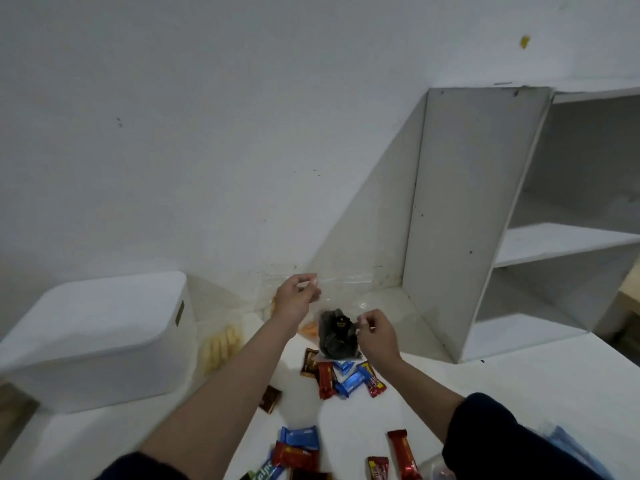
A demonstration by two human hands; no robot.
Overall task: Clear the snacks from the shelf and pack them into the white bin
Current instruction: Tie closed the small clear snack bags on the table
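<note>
Head view: left hand (294, 299) and right hand (375, 332) pinch a clear bag (346, 289); dark snack (337, 332) hangs between them.

Bin (100, 337) at my ten o'clock, lid on, against the wall. Shelf unit (485, 216) at two o'clock, on the same table (519, 375). Between them, at twelve, a clear bag (341, 296) held up by my left hand (294, 299) and right hand (375, 332), a dark packet (337, 332) inside it. Heap of bars (343, 377) just nearer than the bag. More bars (298, 448) at six, between my forearms. Biscuit pack (220, 346) just right of the bin
</note>
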